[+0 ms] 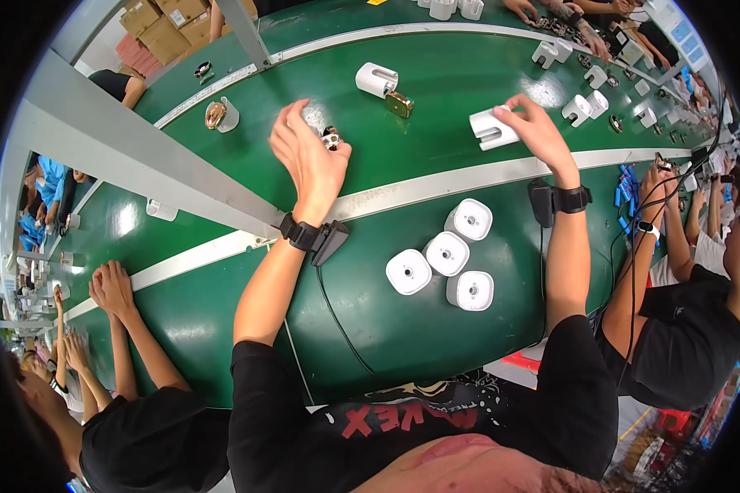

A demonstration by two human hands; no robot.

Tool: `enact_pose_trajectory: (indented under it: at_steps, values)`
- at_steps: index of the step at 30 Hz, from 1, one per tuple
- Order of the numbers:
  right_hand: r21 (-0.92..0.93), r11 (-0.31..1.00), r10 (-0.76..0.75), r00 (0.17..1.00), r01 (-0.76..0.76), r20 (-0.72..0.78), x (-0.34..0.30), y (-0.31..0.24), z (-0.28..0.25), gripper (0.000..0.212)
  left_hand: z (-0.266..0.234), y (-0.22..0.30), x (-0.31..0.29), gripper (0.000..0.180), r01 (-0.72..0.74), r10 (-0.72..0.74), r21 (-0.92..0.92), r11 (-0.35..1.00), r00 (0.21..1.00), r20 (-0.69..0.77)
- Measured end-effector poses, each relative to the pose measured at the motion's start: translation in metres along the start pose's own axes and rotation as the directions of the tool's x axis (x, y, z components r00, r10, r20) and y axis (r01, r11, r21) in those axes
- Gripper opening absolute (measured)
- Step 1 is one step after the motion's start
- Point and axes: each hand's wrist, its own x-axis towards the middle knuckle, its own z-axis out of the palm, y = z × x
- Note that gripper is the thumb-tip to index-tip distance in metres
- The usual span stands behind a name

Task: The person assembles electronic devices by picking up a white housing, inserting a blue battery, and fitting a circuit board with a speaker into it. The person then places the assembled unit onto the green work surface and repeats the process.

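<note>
Going by a clock on the middle of the view: around 9:30 there's one white cup (162, 210) off by itself. Toward 10:30, a slotted housing (231, 116) sits on the green belt (436, 140) with a copper-coloured part (216, 116) right at its near side.

At 11 is the left hand (308, 160), fingers curled, thumb out to the side. A small silvery metal part (330, 140) shows in the gap between thumb and fingers, but honestly can't tell if it's pinched or just lying on the belt there. If it's pinched, I'd keep that light and near the edges so the shiny faces don't get smudged.

Straight up at 12, another white housing (376, 80) lies on its side, with a gold round part (399, 104) just beside its lower right. Close to centre, about 3 o'clock, four white units (448, 253) are bunched on the near side of the pale rail (436, 182), each with a dark hole showing.

At 2, the right hand (536, 131) has its fingers and thumb closed on a slotted white piece (493, 129), gripping its right end, slot in plain view. Nice grip imo: stay off the slot and don't squeeze. Further out at 2, more housings (584, 107) are scattered.
</note>
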Motion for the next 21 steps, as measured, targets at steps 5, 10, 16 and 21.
enact_pose_trajectory:
  at_steps: [5, 10, 16, 21]
  values:
    - [0.114, 0.993, 0.022, 0.997, -0.030, 0.069, -0.008, -0.034, 0.030, 0.033, -0.014, 0.026, -0.005, 0.074, -0.189, 0.190, 0.036, 0.981, 0.982, -0.021]
    - [0.475, 0.880, -0.083, 0.981, -0.011, 0.176, -0.023, -0.053, 0.058, 0.029, -0.010, 0.043, -0.014, 0.068, -0.195, 0.310, -0.508, 0.839, 0.938, 0.153]
    - [0.520, 0.849, -0.144, 0.905, -0.095, 0.400, -0.035, -0.069, 0.062, 0.022, -0.014, 0.053, -0.021, 0.067, 0.158, 0.260, -0.650, 0.744, 0.827, 0.498]
    - [0.239, 0.967, -0.161, 0.935, 0.086, 0.315, -0.006, -0.017, 0.036, 0.021, 0.004, 0.030, -0.018, 0.075, 0.034, 0.161, -0.356, 0.934, 0.850, 0.502]
